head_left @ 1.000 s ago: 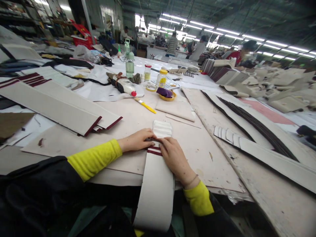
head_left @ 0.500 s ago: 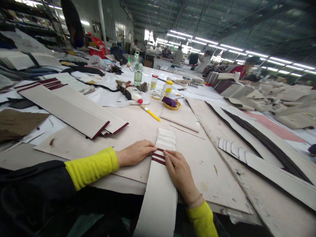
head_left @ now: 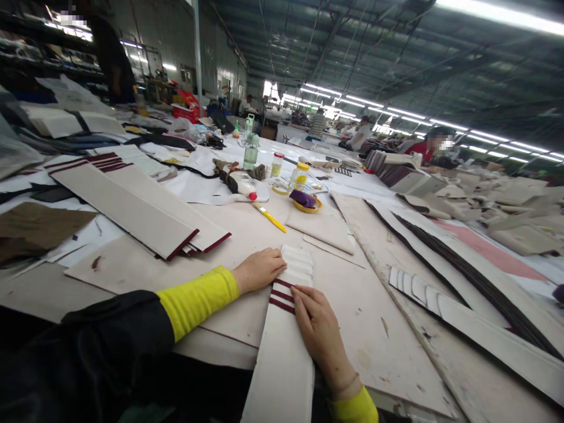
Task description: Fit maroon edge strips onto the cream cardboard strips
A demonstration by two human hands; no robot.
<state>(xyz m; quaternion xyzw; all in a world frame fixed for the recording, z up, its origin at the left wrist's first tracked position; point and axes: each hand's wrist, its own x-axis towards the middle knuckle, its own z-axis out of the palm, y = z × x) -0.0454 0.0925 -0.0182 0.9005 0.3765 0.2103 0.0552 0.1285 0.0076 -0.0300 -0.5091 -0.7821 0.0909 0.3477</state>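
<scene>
A long off-white strip (head_left: pixel 284 358) runs from the table's front edge toward the middle, with dark red bands across it and overlapping pale layers (head_left: pixel 297 264) at its far end. My left hand (head_left: pixel 259 270) is at the strip's left edge beside the pale layers, its fingers curled together; what they pinch is too small to make out. On the right side, my right hand (head_left: pixel 319 329) has its thumb and fingers together on the strip's edge at the red bands.
Red-edged strips (head_left: pixel 132 205) lie at left. Beyond my hands are a yellow brush (head_left: pixel 269 217), a yellow bowl (head_left: pixel 307 204), jars and bottles. Layered strips (head_left: pixel 467 305) lie at right. People are in the background.
My left hand has moved right and slightly up along the strip, from the red bands to the pale layers. My right hand stays by the bands. The view has tilted upward a little.
</scene>
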